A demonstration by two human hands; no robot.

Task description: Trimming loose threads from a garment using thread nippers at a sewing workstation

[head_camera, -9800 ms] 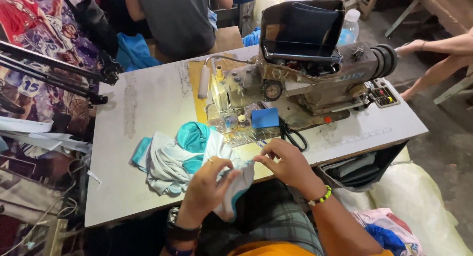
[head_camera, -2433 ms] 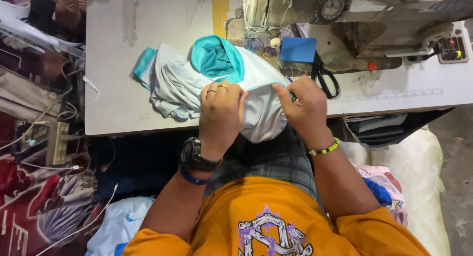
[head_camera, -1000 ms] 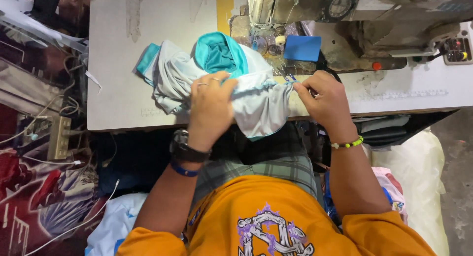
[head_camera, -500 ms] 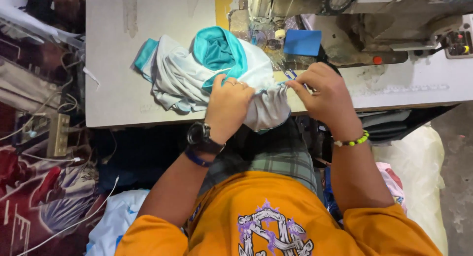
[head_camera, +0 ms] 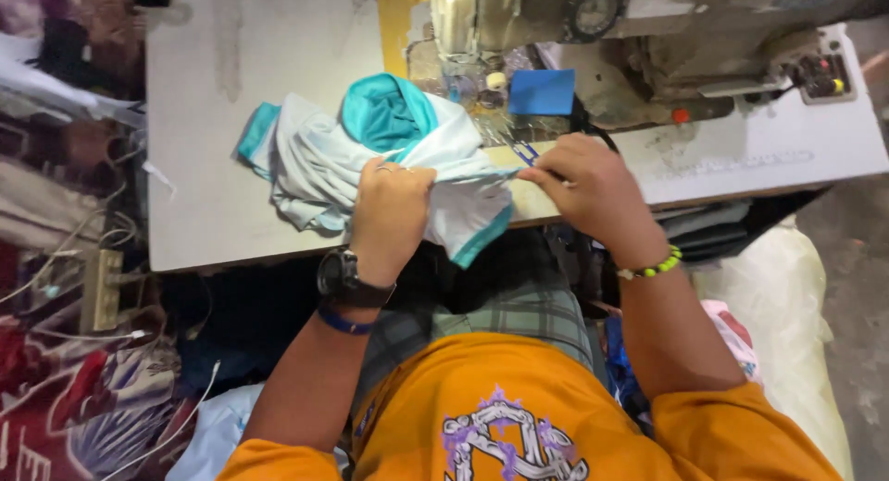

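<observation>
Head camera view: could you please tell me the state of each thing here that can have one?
Garment: bunched on the table, one corner hanging over the front edge.
Left hand: closed, gripping the garment.
Right hand: fingers pinched at the garment's edge, holding a small blue tool.
Sewing machine: nothing under its needle that I can see.
Table: worn, stained top.

Sewing machine (head_camera: 648, 37) top cut off; needle area blurred

White table (head_camera: 231, 212): sewing machine (head_camera: 630, 37) far right, blue pad (head_camera: 542, 92) beside it, bunched pale-and-teal garment (head_camera: 370, 152) at near edge, partly overhanging.
</observation>
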